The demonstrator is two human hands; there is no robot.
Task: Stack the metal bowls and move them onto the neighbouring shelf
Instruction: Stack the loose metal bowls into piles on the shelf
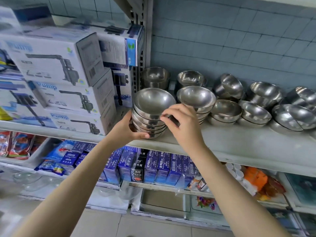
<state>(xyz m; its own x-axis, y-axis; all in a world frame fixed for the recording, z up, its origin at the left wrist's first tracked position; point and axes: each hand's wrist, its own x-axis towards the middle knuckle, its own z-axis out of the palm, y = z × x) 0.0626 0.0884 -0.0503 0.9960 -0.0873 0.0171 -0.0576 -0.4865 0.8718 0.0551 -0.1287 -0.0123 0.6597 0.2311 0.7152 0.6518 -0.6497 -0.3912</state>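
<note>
Nearest the camera, two bare forearms reach up past the lower shelf, where blue boxes (153, 166) stand upright and tightly packed in a row. A white tray (36, 155) to their left holds colourful packets.

Up at the hands now. The left hand (127, 130) cups the stack of metal bowls (150, 117) low down, fingers curled round its base and thumb lying across the front. The right hand (183, 124) comes in from the other side, its fingertips bunched and pinching at the rims of the upper bowls. The stack is nested, the top bowl holding nothing, and it sits at the left end of the white shelf (239, 142), right at the front edge.

Just beside it is a second stack (196, 98), its top bowl tilted. Further right and behind, more bowls (227, 110) sit in short nested piles, some leaning.

Beyond the upright, on the neighbouring shelf (25, 124), pump boxes (56, 60) are piled three high.
</note>
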